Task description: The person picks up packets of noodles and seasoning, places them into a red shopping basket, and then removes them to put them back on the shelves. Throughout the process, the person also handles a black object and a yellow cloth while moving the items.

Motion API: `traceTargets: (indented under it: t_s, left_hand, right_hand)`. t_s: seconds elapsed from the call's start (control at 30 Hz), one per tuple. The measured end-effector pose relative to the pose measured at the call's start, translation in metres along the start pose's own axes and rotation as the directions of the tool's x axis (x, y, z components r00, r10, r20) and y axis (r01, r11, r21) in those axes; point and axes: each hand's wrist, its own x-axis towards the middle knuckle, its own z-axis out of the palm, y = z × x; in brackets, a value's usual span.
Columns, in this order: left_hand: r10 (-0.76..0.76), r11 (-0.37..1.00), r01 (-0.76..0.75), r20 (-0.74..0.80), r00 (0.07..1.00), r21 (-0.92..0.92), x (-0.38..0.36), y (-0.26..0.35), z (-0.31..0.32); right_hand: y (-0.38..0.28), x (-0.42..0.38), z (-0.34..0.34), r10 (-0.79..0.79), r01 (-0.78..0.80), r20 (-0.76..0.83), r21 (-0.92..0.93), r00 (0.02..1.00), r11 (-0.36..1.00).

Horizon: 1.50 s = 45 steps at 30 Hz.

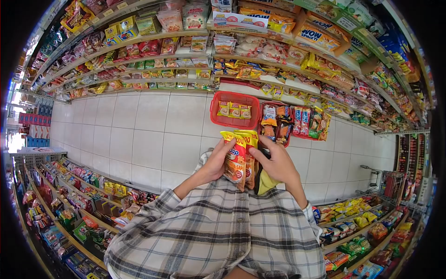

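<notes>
Setting: a shop aisle with a pale tiled floor (139, 130) across the middle of the frame, and stocked shelves (153, 51) curving along the top and down both sides.
Packets: a small stack of yellow-and-red snack packets (239, 156) just right of centre, long axis running up and down the frame, tops pointing toward the baskets.
Left hand: the left hand (217, 160) closes round the stack's left edge, thumb over the front and fingers curled behind.
Right hand: the right hand (278, 162) grips the right edge, fingers bent onto the packets; both hands touch the stack, neither clearly nearer.
Baskets: a red basket (234, 122) lies on the floor straight above the packets in the frame, with a few packets in it; a second basket (297, 136), fuller, sits just beside it to the right.
Unclear: a yellow thing (265, 182) under the right hand, possibly cloth.
Clothing: plaid sleeves (209, 232) fill the lower centre.
</notes>
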Motion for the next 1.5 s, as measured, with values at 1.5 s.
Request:
traceTargets:
  t_s: [1.5]
  left_hand:
    - [0.303,0.806,-0.45,0.385,0.872,0.385,-0.101,-0.002,-0.026]
  right_hand:
    - [0.019,-0.046,0.022,-0.298,0.263,0.247,0.165,0.922,0.951]
